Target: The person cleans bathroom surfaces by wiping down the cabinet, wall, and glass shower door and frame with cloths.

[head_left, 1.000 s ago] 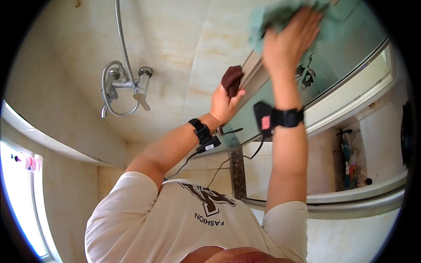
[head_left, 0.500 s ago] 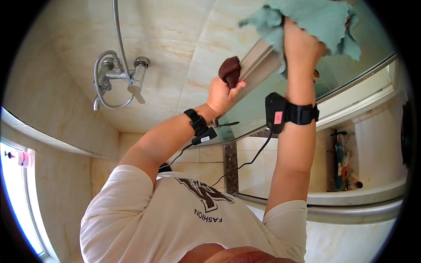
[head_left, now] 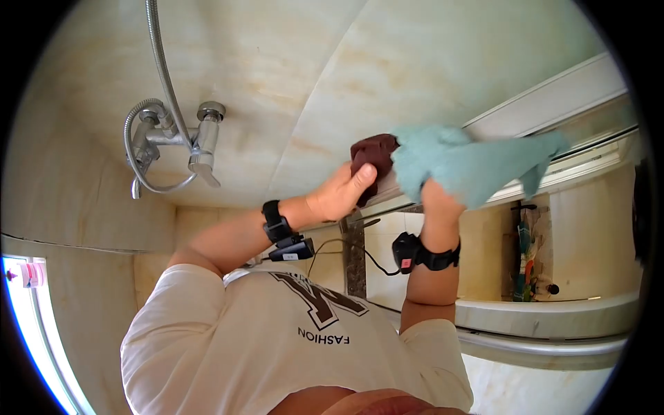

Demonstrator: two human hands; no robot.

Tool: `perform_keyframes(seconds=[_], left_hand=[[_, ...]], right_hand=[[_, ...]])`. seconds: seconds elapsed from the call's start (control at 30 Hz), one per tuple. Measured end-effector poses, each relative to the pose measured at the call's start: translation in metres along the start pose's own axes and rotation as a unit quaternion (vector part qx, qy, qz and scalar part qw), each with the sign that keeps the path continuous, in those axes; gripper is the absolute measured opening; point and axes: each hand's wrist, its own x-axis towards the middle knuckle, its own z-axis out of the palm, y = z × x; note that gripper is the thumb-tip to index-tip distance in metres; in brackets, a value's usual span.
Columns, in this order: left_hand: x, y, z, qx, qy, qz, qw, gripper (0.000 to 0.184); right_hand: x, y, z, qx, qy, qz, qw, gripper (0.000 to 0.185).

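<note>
My left hand [head_left: 340,196] is closed on a dark brown cloth [head_left: 374,153], its thumb pressed over the folds. Just to the right, my right hand [head_left: 440,198] grips a pale teal cloth [head_left: 477,166]. That cloth covers its fingers, and a loose end trails off to the right. The two cloths meet or overlap beside each other, in front of the edge of a framed panel [head_left: 560,93]. A black strap with a small device sits on each wrist.
A chrome shower mixer [head_left: 176,138] with a coiled hose is on the marbled wall at left. A pink and white bottle [head_left: 29,274] stands by the bright window. Items lie on the floor at right, beyond a curved rail [head_left: 546,346]. A black cable [head_left: 370,257] hangs between the wrists.
My right hand has come down and left with the teal cloth, from the upper glass to beside the brown cloth. My left hand is slightly lower, and the panel appears swung toward the right.
</note>
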Motion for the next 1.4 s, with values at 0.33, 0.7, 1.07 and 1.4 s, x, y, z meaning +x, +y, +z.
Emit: perform_keyframes(seconds=[0.33,0.7,1.07,1.4], left_hand=[[0.006,0.005,-0.047,0.345,-0.005,-0.023,0.938,0.048],[0.000,0.018,-0.023,-0.263,0.206,-0.162,0.928,0.048],[0.110,0.165,0.017,-0.205,-0.143,0.098,0.963,0.042],[0.098,0.120,0.041,0.211,0.094,0.176,0.957,0.034]], right_hand=[[-0.120,-0.016,-0.012,0.120,-0.098,-0.008,0.988,0.029],[-0.237,0.014,0.027,0.230,-0.364,-0.041,0.902,0.029],[-0.253,0.037,0.079,0.204,-0.485,0.003,0.850,0.029],[-0.248,0.033,0.072,0.185,-0.460,0.001,0.868,0.031]])
